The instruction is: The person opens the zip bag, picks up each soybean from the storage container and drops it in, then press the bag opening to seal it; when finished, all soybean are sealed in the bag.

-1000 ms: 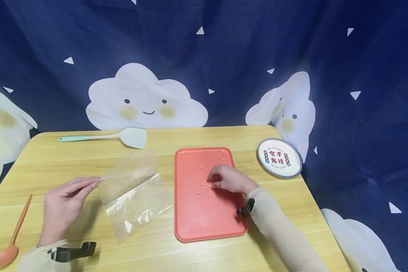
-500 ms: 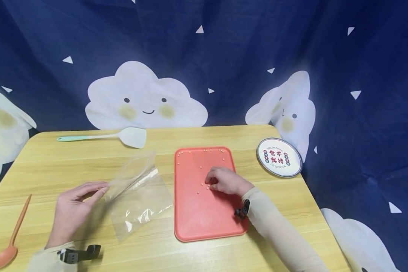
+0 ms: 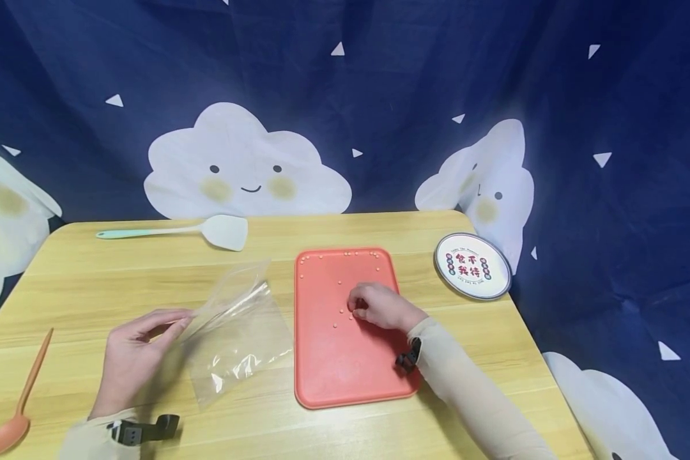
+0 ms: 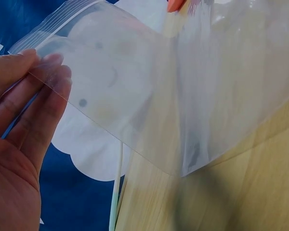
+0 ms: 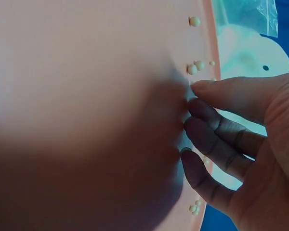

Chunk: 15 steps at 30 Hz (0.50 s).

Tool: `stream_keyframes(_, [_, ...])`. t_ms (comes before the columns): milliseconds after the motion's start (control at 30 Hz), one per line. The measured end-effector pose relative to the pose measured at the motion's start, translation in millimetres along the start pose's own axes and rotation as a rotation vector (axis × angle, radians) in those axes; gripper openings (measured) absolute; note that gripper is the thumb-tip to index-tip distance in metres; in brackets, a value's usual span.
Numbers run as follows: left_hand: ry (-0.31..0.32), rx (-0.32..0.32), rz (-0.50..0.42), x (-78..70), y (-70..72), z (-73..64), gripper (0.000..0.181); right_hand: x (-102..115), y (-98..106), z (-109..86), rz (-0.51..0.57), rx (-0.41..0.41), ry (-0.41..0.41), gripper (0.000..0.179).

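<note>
My left hand (image 3: 137, 351) pinches the top edge of a clear zip-lock bag (image 3: 238, 345) between thumb and fingers. In the left wrist view the bag's ribbed seal (image 4: 62, 19) shows above the fingertips, and the bag's lower part lies on the table. My right hand (image 3: 382, 305) reaches down onto the red tray (image 3: 356, 377), with bent fingers and fingertips at its surface. Small pale beads (image 3: 335, 326) lie close by the thumb; in the right wrist view three beads (image 5: 191, 70) sit above it. Whether a bead is between the fingertips is hidden.
Several more beads (image 3: 321, 257) lie along the tray's far rim. A white spatula (image 3: 224, 232) with a mint handle rests at the table's back left, an orange spoon (image 3: 17, 425) at the front left. A round plate (image 3: 473, 266) stands right of the tray. A curtain hangs behind.
My left hand has moved right, raising and folding the bag's top edge. The right hand has shifted slightly left, and one bead by its fingertips no longer shows.
</note>
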State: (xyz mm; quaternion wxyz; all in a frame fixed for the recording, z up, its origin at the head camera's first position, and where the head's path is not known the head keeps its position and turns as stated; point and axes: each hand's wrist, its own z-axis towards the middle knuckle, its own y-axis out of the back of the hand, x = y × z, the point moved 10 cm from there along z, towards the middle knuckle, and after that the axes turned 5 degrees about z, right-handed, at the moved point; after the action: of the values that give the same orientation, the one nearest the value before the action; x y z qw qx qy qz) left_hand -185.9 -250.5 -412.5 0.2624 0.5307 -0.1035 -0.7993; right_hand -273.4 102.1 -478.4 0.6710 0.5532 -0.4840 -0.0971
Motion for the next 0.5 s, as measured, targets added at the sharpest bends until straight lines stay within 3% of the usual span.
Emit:
stream_keyframes(200, [0.005, -0.016, -0.031, 0.2, -0.6, 2.5, 0.018, 5.1, 23.1, 1.4, 0.151, -0.095, -0.033, 0.008])
stream_keyframes(367, [0.001, -0.02, -0.047, -1.5, -0.6, 3.3, 0.018, 40.9, 51.2, 9.7, 0.254, -0.232, 0.045, 0.006])
stream_keyframes(500, [0.001, 0.001, -0.068, -1.8, -1.9, 1.2, 0.019, 72.2, 61.0, 21.3, 0.303, -0.323, 0.104, 0.007])
